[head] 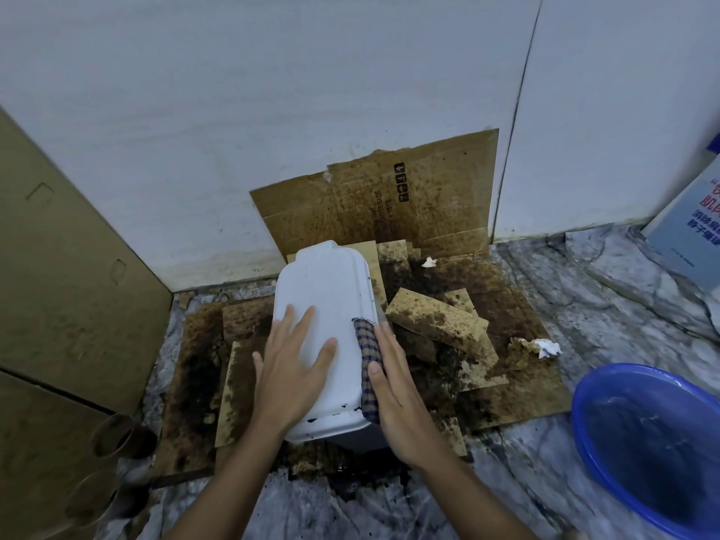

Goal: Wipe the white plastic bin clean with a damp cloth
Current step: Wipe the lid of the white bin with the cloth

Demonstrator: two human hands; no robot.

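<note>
The white plastic bin (331,282) stands on stained cardboard in the middle of the floor, its flat white top facing me. My left hand (290,368) lies flat on that top with the fingers straight and spread. A checked dark cloth (368,364) is draped over the bin's right edge. My right hand (401,387) presses the cloth against the bin's right side with straight fingers. A few dark specks show near the bin's near edge.
Stained, dirty cardboard sheets (440,321) cover the floor and lean on the wall. A blue basin (654,434) with water sits at the right. Large cardboard boxes (66,298) stand at the left. Crumpled tissue (545,346) lies right of the bin.
</note>
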